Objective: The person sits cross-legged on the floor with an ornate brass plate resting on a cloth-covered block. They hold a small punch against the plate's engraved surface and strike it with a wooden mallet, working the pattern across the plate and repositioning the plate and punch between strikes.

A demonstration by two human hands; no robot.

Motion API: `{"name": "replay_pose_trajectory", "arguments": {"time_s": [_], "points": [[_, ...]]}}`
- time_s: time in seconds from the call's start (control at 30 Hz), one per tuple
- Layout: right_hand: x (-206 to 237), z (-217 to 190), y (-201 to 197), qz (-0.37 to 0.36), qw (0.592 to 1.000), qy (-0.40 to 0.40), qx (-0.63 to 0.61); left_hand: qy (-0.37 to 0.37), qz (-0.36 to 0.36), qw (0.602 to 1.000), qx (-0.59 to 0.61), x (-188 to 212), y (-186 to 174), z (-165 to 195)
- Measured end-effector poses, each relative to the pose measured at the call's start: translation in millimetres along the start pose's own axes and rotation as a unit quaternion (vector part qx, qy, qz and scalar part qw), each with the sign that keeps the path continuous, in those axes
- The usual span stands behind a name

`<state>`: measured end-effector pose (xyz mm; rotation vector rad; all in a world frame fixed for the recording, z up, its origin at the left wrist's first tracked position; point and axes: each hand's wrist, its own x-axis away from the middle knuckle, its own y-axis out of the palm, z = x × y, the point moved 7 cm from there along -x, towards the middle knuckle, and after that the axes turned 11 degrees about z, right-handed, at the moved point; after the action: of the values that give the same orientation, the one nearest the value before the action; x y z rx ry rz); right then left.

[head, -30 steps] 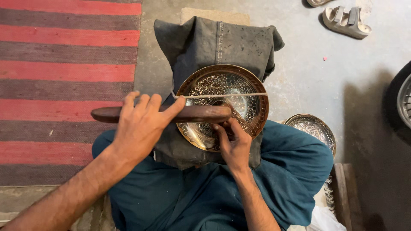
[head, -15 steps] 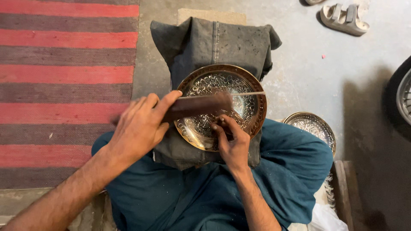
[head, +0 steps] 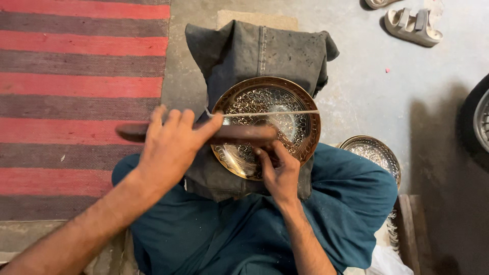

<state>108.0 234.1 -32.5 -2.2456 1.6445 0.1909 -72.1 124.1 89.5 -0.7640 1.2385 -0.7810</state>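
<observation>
I see my left hand (head: 168, 147) clamped on a wooden bar (head: 239, 134), right fingers (head: 267, 163) pinched together on the brass plate (head: 265, 125), grey concrete floor (head: 367, 91) beyond them.

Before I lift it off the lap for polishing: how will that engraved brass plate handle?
The brass plate looks like stiff metal, so it probably won't flex. Its glossy rim may be slippery. It rests tilted on a dark cloth pad, steadied by the right hand, so once released it could slide or, being round, roll on edge.
</observation>
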Motion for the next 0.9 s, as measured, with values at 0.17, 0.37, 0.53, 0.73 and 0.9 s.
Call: {"name": "replay_pose_trajectory", "arguments": {"time_s": [0.17,0.37,0.53,0.73,0.9], "points": [[3,13,-4,0.017,0.990,0.101,-0.092,0.000,0.008,1.000,-0.027,0,-10,2],[7,7,-9,0.024,0.996,0.064,-0.053,-0.149,-0.107,0.976,0.116,17,4,-7],[8,1,-9,0.025,0.998,0.047,-0.016,-0.127,-0.130,0.978,0.101,19,15,-6],[7,-5,-9,0.015,0.999,0.034,0.025,-0.077,-0.135,0.986,0.068,12,13,-8],[7,-6,-8,0.013,0.999,0.035,0.018,-0.036,-0.133,0.990,0.026,0,10,-6]]}}
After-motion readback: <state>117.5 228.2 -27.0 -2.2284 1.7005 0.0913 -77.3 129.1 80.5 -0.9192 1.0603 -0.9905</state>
